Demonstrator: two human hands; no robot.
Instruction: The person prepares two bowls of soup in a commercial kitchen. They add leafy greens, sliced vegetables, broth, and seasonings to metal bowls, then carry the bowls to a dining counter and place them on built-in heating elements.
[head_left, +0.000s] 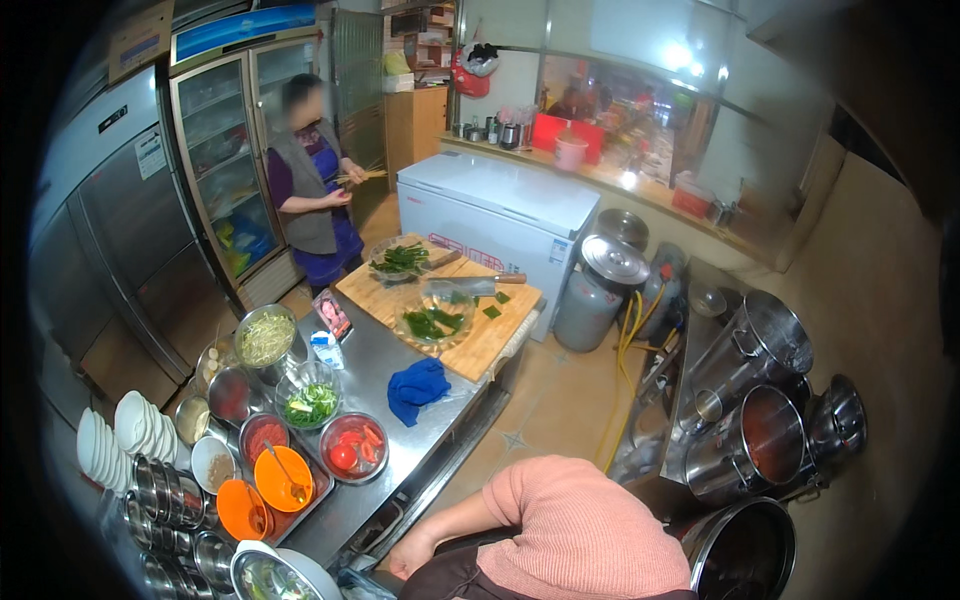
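Neither of my hands is in view. Before me, a person in a pink ribbed top (585, 517) and dark apron bends low in the aisle, back towards me, head hidden. That person's hand (412, 553) hangs beside the steel worktable's front edge; whether it holds anything is unclear. On the worktable (427, 439) stand a clear bowl of chopped greens (310, 405), a steel bowl of tomato pieces (354, 448), two orange bowls (283, 478) and a crumpled blue cloth (418, 390). A wooden cutting board (495, 349) bears a cleaver (476, 286) and glass bowls of green leaves (433, 322).
Beyond the board, another person (311, 180) holds thin sticks near a glass-door fridge (217, 150). A white chest freezer (499, 191) stands behind. Gas cylinders (589, 315) with yellow hoses and large steel pots (742, 442) line the right. Stacked white bowls (101, 450) fill the left.
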